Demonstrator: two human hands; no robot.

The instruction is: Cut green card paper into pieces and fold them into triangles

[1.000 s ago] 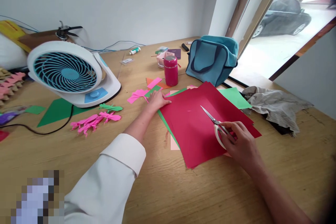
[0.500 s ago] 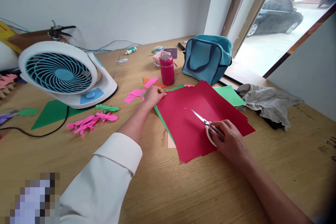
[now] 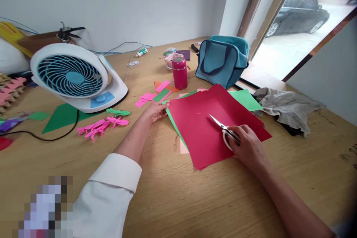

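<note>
Several large red paper sheets lie in a loose stack, with a green sheet showing under their left edge. My left hand is at the stack's upper left corner, thumb and fingers pinched on the paper's edge; which sheets are between them is hard to see. Over the right part of the red paper, my right hand is wrapped round a pair of scissors with white handles. Their blades are together and point up and left. Pink paper pieces and a small green strip lie beyond my left hand.
A white and blue fan stands on the left, with pink paper cutouts before it. Behind the stack are a magenta flask and a blue bag. A grey cloth lies at right, near a light green sheet.
My left hand has shifted left and slightly down along the stack's corner, uncovering the green strip. My right hand has drawn the scissors slightly right. The view has turned slightly left.
</note>
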